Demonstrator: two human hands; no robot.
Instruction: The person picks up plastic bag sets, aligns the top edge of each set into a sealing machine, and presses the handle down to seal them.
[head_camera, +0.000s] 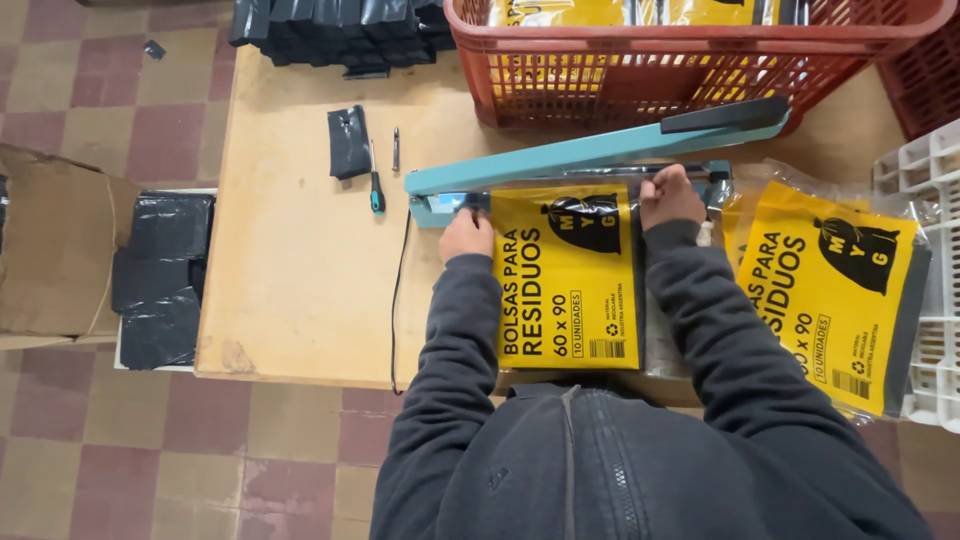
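On the tan wooden surface (300, 280), a clear packet with a yellow and black printed label (568, 280) lies in front of the person, its far end tucked under the raised arm of a teal heat sealer (600, 150) that runs across from 9 o'clock toward 2 o'clock. The left hand (466, 235) is closed on the packet's far left corner, fingers curled over the edge just beside the sealer's base. The right hand (672, 197) pinches the far right corner of the same packet, right at the sealing bar, fingers folded down over the plastic. Both dark sleeves reach forward from 6 o'clock. At 3 o'clock of the held packet lies a second yellow-labelled packet (830, 290), resting partly over the surface's edge beside a white plastic crate (935, 300). At 12 o'clock stands a red plastic basket (690, 60) with more yellow packets inside. Toward 11 o'clock lie a screwdriver with a teal handle (375, 180), a small folded black bag (348, 142), and a stack of black bags (340, 30) at the far edge. At 9 o'clock, off the surface, black bags (160, 280) sit beside a cardboard box (50, 250).
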